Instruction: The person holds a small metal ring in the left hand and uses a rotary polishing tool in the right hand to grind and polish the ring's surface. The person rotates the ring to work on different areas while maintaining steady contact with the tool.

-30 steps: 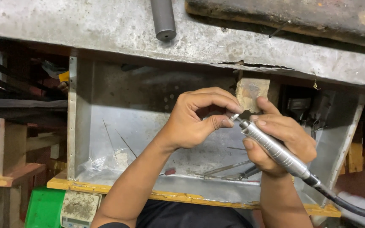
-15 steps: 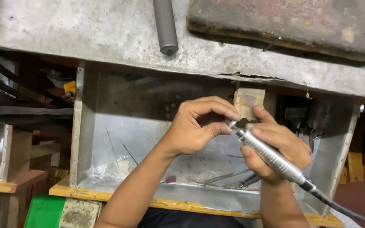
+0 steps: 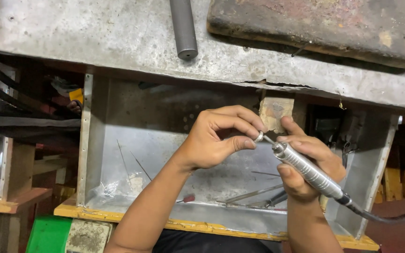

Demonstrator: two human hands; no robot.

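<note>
Left hand (image 3: 214, 140) pinches a small silver ring (image 3: 258, 137) between thumb and fingertips, steadying it for the tool. Right hand (image 3: 308, 161) wraps a knurled metal rotary handpiece (image 3: 308, 171) pencil-style, its tip meeting the ring. Both work against a worn wooden bench peg (image 3: 273, 112), over a metal catch tray (image 3: 132, 140) holding loose tools.

We held a small silver ring (image 3: 258, 137) between the fingertips of our left hand (image 3: 216, 138), while our right hand (image 3: 308, 161) gripped a ribbed metal rotary handpiece (image 3: 308, 171), its tip touching the ring, above a metal tray (image 3: 132, 140) under the workbench (image 3: 94, 42).
</note>
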